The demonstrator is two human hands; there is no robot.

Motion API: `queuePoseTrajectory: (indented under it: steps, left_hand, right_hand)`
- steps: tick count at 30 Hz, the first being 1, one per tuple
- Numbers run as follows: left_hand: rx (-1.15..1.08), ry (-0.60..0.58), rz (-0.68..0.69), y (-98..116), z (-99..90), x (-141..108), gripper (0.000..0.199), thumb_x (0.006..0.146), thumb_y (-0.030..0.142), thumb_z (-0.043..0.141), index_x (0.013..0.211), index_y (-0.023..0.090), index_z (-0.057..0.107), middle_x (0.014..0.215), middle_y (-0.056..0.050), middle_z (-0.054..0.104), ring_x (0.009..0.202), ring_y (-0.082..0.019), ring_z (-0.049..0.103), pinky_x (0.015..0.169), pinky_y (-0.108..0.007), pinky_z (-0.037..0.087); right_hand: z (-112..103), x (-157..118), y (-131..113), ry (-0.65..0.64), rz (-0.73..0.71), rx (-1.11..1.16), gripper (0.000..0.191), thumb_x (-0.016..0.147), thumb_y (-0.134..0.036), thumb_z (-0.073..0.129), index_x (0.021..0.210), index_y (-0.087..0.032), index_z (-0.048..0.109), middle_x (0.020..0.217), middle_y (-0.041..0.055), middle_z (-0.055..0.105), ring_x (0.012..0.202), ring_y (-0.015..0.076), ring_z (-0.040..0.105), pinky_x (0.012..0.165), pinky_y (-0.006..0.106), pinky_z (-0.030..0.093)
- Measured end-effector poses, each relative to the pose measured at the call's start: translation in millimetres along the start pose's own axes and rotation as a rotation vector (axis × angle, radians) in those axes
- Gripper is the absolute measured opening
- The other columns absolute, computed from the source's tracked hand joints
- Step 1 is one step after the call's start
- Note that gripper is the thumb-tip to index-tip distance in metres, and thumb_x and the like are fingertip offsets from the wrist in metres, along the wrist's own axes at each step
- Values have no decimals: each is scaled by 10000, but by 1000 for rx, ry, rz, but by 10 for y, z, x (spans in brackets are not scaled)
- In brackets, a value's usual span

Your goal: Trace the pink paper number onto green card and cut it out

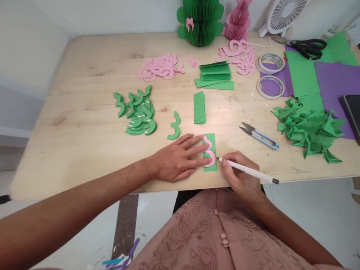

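Note:
My left hand (180, 159) lies flat with fingers spread, its fingertips pressing a pink scalloped paper piece (210, 159) onto a green paper rectangle (209, 168) near the table's front edge. In my right hand (243, 174) is a white pen (250, 170), its tip beside the pink piece at the right edge of the green paper. Above them lies a folded green strip (199, 108) with curved outlines on it. A single green scalloped cutout (174, 127) rests just beyond my left hand.
Green cutouts (141, 115) are piled at left, pink cutouts (161, 67) behind. Blue snips (260, 136), tape rolls (270, 87), black scissors (308, 48) and crumpled green scraps (308, 125) lie right. Paper honeycomb shapes (200, 22) and a white fan (285, 13) stand at the back.

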State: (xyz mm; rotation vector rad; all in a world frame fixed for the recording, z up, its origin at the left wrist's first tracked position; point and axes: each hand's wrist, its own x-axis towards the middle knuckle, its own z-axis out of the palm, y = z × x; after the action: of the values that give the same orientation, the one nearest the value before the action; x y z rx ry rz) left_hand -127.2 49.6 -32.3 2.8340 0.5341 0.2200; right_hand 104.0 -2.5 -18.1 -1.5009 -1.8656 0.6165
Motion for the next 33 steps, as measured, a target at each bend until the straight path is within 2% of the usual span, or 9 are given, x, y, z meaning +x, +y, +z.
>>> queuePoseTrajectory:
  steps: [27,33]
  left_hand:
    - [8,5,1,6,-1,6,496,863,287,463,1356,270,414,1446,-103,383,1355,-340,260,1072,-564,226]
    - [0,10,2,5,2,6,496,864,282,461,1357,268,411,1443,-105,389,1355,-342,258,1069,-566,227]
  right_hand:
    - [-12,9,-26,15,6,-1,102,827,-204,536,742,-206,594,632,-10,646,559,142,582,524,253,433]
    - [-4,22,-28,-3,-5,-10,108,827,-202,530,736,-211,586,644,4,654,588,155,598,558,272,449]
